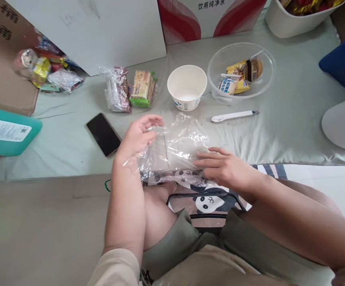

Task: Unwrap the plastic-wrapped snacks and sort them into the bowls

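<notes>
A crinkled clear plastic bag (182,143) lies spread at the front edge of the cloth-covered surface, part of it hanging over. My left hand (139,137) rests at its left side, fingers loosely bent and apart, with some film around the wrist. On the bag's right side, my right hand (227,167) lies with fingers stretched out, touching the film. Just beyond stands a white paper bowl (187,85). To its left sit a pack of crackers (143,89) and a wrapped dark-red snack pack (118,89). A white utility knife (234,116) lies to the right.
A phone (103,134) lies left of my left hand. Behind the knife is a clear plastic bowl (214,85) with wrapped snacks. Cartons (115,31) line the back. A white bucket (339,123) stands at right, a teal container (8,145) at left.
</notes>
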The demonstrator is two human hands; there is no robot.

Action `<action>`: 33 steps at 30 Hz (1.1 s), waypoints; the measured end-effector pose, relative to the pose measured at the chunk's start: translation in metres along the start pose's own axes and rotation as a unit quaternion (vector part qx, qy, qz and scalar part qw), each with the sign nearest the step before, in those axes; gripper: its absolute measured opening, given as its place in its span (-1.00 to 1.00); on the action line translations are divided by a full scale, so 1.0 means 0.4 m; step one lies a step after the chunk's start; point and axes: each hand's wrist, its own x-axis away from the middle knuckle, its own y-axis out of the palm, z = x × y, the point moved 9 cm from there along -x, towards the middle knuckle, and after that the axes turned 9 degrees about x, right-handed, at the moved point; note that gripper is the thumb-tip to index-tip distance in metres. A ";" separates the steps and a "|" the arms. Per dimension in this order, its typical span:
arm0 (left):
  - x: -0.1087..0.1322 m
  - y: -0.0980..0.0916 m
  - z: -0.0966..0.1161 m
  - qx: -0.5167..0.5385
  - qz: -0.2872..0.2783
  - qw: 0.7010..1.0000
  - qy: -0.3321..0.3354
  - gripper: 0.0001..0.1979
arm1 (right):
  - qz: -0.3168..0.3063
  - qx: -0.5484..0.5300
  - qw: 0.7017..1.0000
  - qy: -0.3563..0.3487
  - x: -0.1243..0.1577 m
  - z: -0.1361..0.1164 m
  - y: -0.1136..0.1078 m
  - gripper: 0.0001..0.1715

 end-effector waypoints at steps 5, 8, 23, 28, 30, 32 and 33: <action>-0.005 -0.042 0.043 0.090 0.087 0.987 0.098 -0.70 | 0.019 -0.105 0.994 0.027 0.010 0.050 -0.048 -0.76; 0.002 -0.016 0.045 0.129 0.068 0.986 0.077 -0.72 | 0.125 -0.108 0.969 0.186 0.013 0.161 -0.079 -0.76; 0.032 -0.005 0.087 0.247 -0.003 0.963 0.111 -0.65 | 0.209 -0.279 0.848 0.398 0.016 0.274 -0.016 -0.83; 0.031 0.034 0.094 0.339 -0.084 0.924 0.155 -0.60 | 0.149 -0.128 0.910 0.365 -0.019 0.256 0.006 -0.29; 0.037 0.044 0.092 0.379 -0.105 0.901 0.184 -0.54 | 0.134 -0.084 0.927 0.340 -0.040 0.243 0.015 -0.22; 0.047 0.060 0.085 0.397 -0.126 0.888 0.198 -0.50 | 0.140 -0.097 0.936 0.308 -0.060 0.232 0.017 -0.19; 0.052 0.070 0.082 0.401 -0.136 0.884 0.199 -0.48 | 0.147 -0.115 0.940 0.287 -0.070 0.225 0.015 -0.17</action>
